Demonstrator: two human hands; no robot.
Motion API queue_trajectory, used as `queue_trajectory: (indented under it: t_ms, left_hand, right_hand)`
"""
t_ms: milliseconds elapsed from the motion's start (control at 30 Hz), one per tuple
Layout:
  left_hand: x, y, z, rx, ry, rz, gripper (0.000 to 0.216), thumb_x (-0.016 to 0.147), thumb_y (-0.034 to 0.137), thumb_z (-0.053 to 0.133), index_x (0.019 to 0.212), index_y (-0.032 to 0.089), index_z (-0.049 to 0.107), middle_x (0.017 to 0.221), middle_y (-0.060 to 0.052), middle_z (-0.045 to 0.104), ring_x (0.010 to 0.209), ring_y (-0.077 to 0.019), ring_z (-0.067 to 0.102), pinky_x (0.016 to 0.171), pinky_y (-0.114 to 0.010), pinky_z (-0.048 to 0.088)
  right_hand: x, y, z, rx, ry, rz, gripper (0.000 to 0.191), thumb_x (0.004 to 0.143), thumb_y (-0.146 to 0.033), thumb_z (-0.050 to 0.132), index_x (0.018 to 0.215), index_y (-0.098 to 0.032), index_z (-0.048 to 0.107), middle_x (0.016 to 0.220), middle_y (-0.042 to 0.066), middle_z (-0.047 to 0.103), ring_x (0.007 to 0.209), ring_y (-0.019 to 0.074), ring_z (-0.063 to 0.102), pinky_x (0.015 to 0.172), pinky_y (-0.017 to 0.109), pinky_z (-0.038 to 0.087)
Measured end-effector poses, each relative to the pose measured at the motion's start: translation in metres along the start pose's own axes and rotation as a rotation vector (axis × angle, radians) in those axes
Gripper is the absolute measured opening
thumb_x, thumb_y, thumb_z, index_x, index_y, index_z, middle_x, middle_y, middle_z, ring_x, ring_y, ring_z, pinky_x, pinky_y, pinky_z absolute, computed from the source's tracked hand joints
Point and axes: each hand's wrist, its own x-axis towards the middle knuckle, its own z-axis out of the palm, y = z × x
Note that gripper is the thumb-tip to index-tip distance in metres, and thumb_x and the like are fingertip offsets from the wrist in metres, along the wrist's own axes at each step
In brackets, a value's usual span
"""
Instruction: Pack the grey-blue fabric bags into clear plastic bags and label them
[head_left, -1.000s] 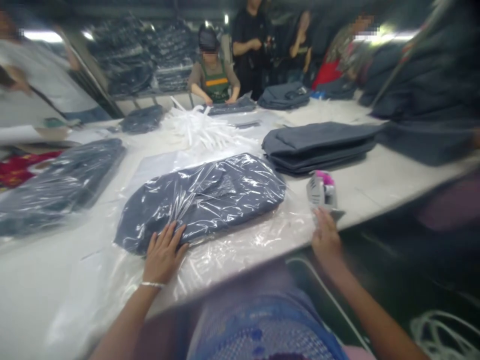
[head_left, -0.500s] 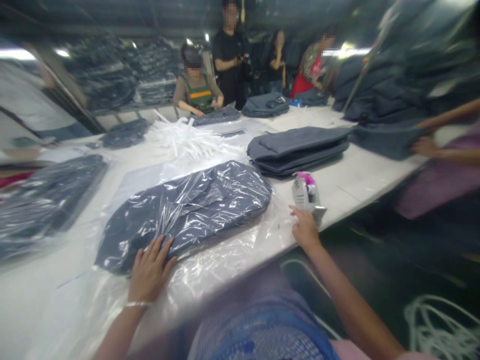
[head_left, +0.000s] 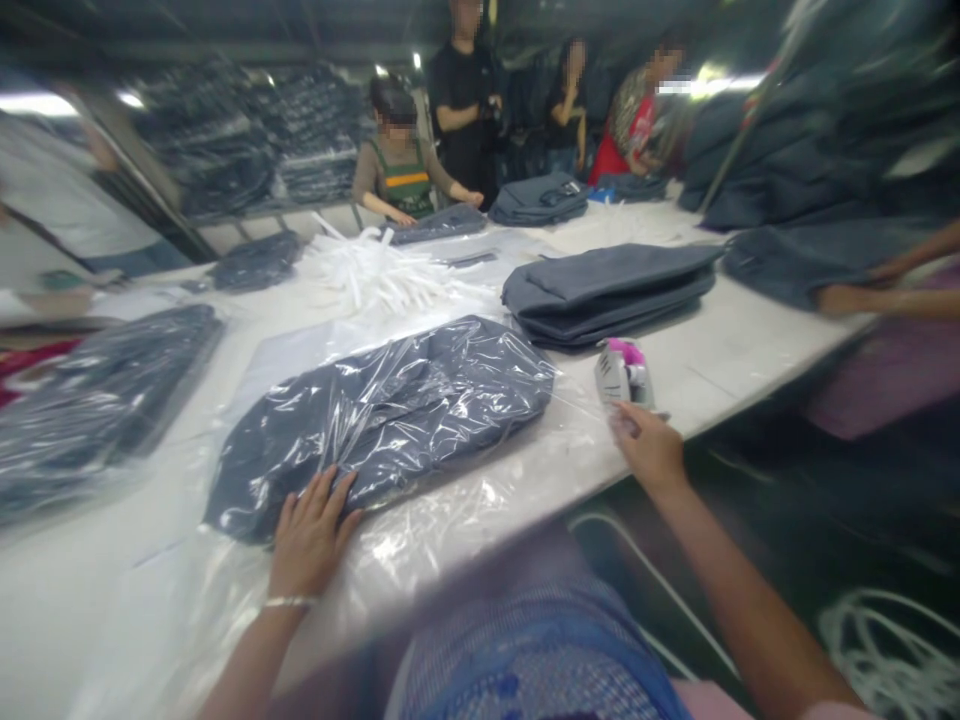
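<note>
A dark blue-grey fabric bundle (head_left: 450,410) lies on the table inside a clear plastic bag (head_left: 581,392). My left hand (head_left: 311,530) rests flat on the bundle's near left end, fingers stretched out. To the right, my right hand (head_left: 646,445) has its fingers closed on the plastic bag's loose end, and creases run taut from there to the bundle. Just behind that hand stands a grey tape dispenser (head_left: 611,378) with a pink roll core. The fingertips are partly blurred.
Folded dark fabric pieces (head_left: 607,290) lie behind the dispenser, and white strips (head_left: 375,270) are heaped at the back. Another wrapped bundle (head_left: 112,390) is at left. Co-workers stand across the table; another person's hands (head_left: 847,298) handle fabric at right. The table edge (head_left: 720,415) runs diagonally.
My right hand's fingers have gone from loosely extended to closed on the plastic's loose end, drawing it taut toward the right. The left hand stays on the bundle. The view has shifted slightly.
</note>
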Motion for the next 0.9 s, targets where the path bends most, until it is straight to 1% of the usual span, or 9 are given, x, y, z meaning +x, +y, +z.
queue_trajectory:
  t_ms: [67,133,267,367,467,533,633,767,900]
  left_hand:
    - [-0.002,-0.002,0.000,-0.007,0.000,0.013,0.059,0.097,0.050,0.033,0.149,0.022,0.038,0.155,-0.013,0.039,0.142,-0.0329,0.036,0.116,-0.056,0.023]
    - [-0.004,-0.002,-0.001,-0.015,0.003,0.029,0.060,0.097,0.050,0.032,0.150,0.022,0.037,0.156,-0.013,0.038,0.143,-0.0328,0.034,0.116,-0.056,0.022]
    - [-0.007,0.002,-0.003,-0.030,0.004,0.028,0.061,0.097,0.050,0.033,0.151,0.022,0.036,0.157,-0.013,0.036,0.144,-0.0332,0.031,0.116,-0.057,0.020]
    - [-0.006,0.005,-0.005,-0.045,0.000,0.024,0.061,0.097,0.049,0.035,0.151,0.022,0.036,0.157,-0.013,0.035,0.145,-0.0331,0.030,0.117,-0.057,0.019]
    - [-0.005,0.009,-0.008,-0.061,0.009,0.017,0.059,0.096,0.047,0.037,0.151,0.022,0.037,0.157,-0.013,0.035,0.145,-0.0321,0.029,0.118,-0.056,0.017]
    - [-0.005,0.011,-0.009,-0.060,0.015,0.013,0.060,0.096,0.046,0.040,0.150,0.022,0.037,0.157,-0.013,0.036,0.145,-0.0318,0.029,0.118,-0.056,0.017]
    - [-0.005,0.014,-0.011,-0.037,0.015,0.008,0.061,0.094,0.047,0.046,0.150,0.022,0.038,0.156,-0.014,0.036,0.145,-0.0317,0.030,0.119,-0.055,0.017]
    - [-0.005,0.016,-0.013,-0.005,0.005,0.002,0.061,0.093,0.045,0.049,0.149,0.022,0.040,0.157,-0.013,0.035,0.146,-0.0315,0.029,0.119,-0.054,0.016]
    - [-0.004,0.016,-0.016,0.013,-0.019,0.036,0.063,0.093,0.046,0.050,0.150,0.022,0.038,0.158,-0.012,0.032,0.147,-0.0308,0.027,0.119,-0.053,0.016]
  right_hand:
    - [-0.005,0.011,-0.020,-0.127,-0.028,-0.066,0.037,0.083,-0.031,0.056,0.115,-0.020,0.071,0.106,0.011,0.074,0.090,0.0264,0.069,0.086,0.042,0.054]
    - [-0.014,0.023,-0.031,-0.147,-0.056,0.002,0.033,0.080,-0.033,0.060,0.108,-0.020,0.074,0.097,0.010,0.075,0.082,0.0257,0.070,0.080,0.040,0.055]
    - [-0.035,0.046,-0.029,0.213,-0.116,0.421,0.037,0.070,-0.047,0.074,0.091,-0.016,0.077,0.070,0.007,0.073,0.059,0.0221,0.067,0.063,0.037,0.058]
    - [-0.047,0.057,-0.025,0.554,-0.106,0.571,0.049,0.063,-0.051,0.080,0.094,-0.014,0.075,0.082,0.008,0.075,0.067,0.0215,0.070,0.069,0.039,0.062]
    - [-0.057,0.054,-0.033,0.535,-0.103,0.547,0.054,0.067,-0.049,0.080,0.106,-0.014,0.072,0.098,0.012,0.075,0.083,0.0250,0.072,0.084,0.045,0.060]
    - [-0.066,0.037,-0.041,0.280,0.014,0.394,0.053,0.076,-0.045,0.073,0.120,-0.015,0.066,0.113,0.014,0.071,0.098,0.0287,0.070,0.094,0.050,0.055]
    - [-0.077,-0.011,-0.040,-0.080,0.167,-0.117,0.045,0.086,-0.029,0.064,0.130,-0.020,0.060,0.130,0.013,0.063,0.122,0.0296,0.058,0.108,0.052,0.043]
    - [-0.075,-0.077,0.006,-0.026,-0.130,-0.768,0.047,0.090,-0.018,0.058,0.137,-0.023,0.053,0.137,0.009,0.060,0.135,0.0248,0.047,0.115,0.048,0.037]
    - [-0.048,-0.096,0.068,-0.077,-0.404,-0.989,0.055,0.093,-0.025,0.055,0.147,-0.021,0.042,0.152,0.010,0.043,0.146,0.0280,0.028,0.117,0.055,0.028]
